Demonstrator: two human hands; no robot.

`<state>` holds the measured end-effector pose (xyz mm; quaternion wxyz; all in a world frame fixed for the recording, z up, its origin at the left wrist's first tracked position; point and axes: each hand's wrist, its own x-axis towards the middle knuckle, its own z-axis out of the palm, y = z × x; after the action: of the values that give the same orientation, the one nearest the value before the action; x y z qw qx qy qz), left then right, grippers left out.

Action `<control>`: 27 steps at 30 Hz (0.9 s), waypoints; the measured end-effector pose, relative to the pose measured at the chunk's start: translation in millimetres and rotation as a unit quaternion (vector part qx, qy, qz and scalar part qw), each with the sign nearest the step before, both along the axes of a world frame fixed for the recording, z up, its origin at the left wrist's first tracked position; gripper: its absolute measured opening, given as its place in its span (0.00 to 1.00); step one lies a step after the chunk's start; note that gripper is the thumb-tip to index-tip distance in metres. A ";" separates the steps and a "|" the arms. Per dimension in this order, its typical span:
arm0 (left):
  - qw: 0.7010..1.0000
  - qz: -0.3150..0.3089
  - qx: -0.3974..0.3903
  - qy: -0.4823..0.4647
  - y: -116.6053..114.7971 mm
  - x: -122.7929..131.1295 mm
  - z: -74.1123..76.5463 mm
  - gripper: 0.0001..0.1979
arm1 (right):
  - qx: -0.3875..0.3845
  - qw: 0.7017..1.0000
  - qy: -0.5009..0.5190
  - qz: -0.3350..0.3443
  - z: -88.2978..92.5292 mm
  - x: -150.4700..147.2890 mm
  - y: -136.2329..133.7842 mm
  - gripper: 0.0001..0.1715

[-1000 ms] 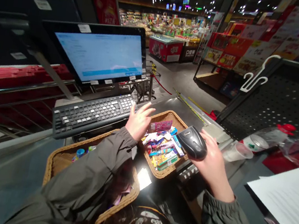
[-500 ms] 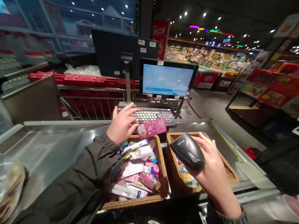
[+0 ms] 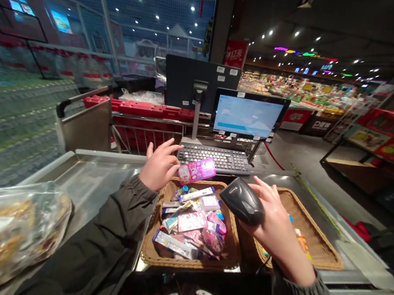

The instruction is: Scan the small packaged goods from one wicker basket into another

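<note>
My left hand (image 3: 159, 165) holds one end of a flat pink card pack (image 3: 198, 171) between its fingers, just in front of the black keyboard (image 3: 213, 157). My right hand (image 3: 275, 216) is wrapped around a black barcode scanner (image 3: 242, 201), its front pointing left. Below both hands, a wicker basket (image 3: 235, 250) contains small packaged items (image 3: 192, 221), many pink or white. Partly behind my right hand and the scanner lies a second wicker basket (image 3: 325, 253) with a few colourful packets in it.
A lit monitor (image 3: 248, 117) stands behind the keyboard, with a dark screen back (image 3: 201, 82) beside it. Clear bags of brownish food (image 3: 5, 233) lie on the metal counter (image 3: 93, 177) at left. A trolley (image 3: 86, 117) is beyond. Stocked shelves (image 3: 393, 131) stand at right.
The view has turned left, so the surroundings appear farther right. My left hand and the pink card pack have moved left off the keyboard. The scanner remains in my right hand.
</note>
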<state>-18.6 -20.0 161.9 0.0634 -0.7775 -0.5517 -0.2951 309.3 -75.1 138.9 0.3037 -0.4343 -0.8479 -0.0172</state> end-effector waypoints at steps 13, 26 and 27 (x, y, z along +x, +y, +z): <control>1.000 -0.009 -0.009 0.001 0.4 0.1 -11.6 0.10 | 0.001 1.000 -0.006 0.002 -1.2 3.9 -4.8 0.21; 0.992 -0.035 -0.115 0.037 -7.7 -2.9 -57.3 0.10 | -0.052 0.999 -0.001 0.012 -19.0 1.1 0.9 0.19; 0.991 -0.034 -0.125 0.040 -8.1 -4.8 -62.8 0.10 | -0.057 0.998 -0.003 0.012 -21.2 0.3 1.5 0.19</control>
<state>-23.4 -28.1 99.1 -0.0226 -0.8090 -0.5543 -0.1945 309.6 -73.5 117.7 0.2759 -0.4406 -0.8536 0.0332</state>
